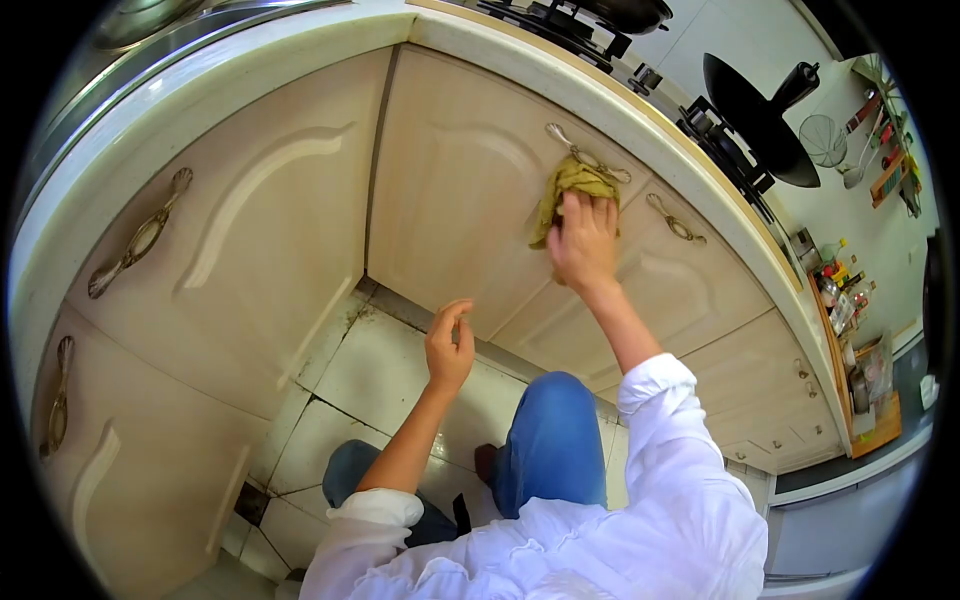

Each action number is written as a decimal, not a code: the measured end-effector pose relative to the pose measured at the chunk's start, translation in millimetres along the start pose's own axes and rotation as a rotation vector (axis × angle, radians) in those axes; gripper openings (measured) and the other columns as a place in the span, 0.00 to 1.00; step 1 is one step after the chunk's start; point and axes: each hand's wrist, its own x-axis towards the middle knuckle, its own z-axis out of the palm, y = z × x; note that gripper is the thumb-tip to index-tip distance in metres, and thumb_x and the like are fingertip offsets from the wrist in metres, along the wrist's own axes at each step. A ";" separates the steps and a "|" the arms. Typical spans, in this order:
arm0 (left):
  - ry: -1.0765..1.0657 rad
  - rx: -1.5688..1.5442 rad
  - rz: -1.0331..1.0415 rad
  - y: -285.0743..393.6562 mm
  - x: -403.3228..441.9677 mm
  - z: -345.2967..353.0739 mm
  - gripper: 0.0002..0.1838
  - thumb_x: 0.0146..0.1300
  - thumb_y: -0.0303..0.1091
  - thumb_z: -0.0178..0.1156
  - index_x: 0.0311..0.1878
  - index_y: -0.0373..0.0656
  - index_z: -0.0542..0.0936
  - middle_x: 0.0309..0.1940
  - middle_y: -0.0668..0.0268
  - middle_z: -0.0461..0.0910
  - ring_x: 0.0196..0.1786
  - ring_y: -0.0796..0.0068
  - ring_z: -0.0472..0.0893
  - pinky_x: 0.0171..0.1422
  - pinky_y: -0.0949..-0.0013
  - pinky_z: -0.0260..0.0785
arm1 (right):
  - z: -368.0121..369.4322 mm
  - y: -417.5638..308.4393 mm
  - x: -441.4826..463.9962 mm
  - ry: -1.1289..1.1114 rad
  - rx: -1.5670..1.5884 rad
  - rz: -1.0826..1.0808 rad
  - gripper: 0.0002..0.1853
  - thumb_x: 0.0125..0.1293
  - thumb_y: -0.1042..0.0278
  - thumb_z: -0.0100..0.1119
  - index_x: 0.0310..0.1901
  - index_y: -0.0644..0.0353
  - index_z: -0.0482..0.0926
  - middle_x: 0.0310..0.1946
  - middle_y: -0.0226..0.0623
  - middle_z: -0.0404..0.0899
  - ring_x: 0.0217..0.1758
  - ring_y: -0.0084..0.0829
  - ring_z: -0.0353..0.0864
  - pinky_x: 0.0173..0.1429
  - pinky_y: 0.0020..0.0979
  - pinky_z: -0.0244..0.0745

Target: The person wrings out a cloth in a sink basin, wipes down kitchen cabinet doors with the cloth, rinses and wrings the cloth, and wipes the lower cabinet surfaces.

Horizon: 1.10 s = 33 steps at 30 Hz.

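Note:
My right hand point(585, 240) presses a yellow-green cleaning cloth point(575, 185) flat on the light wooden cabinet door point(455, 190), with the fingers pointing up. The cloth lies bunched just under the ornate metal handle point(570, 140) and touches its lower part. My left hand point(450, 347) hangs in front of the lower part of the doors, above the tiled floor. Its fingers are loosely bent and apart from the thumb, with nothing visible in them. Part of the cloth is hidden beneath my right hand.
Cabinet doors with metal handles point(140, 235) stand at the left. The countertop edge point(490, 30) curves above, with a gas stove and a black wok point(760, 120) on it. Utensils hang on the wall. Bottles point(845, 290) stand at the right. My bent knee point(550, 440) is near the doors.

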 end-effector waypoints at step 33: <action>0.271 -0.350 -0.336 63.3 38.8 -5.0 0.13 0.60 0.17 0.52 0.47 0.35 0.79 0.49 0.62 0.75 0.46 0.77 0.77 0.51 0.73 0.68 | -40.6 -44.7 -35.3 0.190 1.950 1.052 0.04 0.64 0.75 0.55 0.32 0.57 0.70 0.30 0.24 0.72 0.37 0.17 0.68 0.42 0.23 0.66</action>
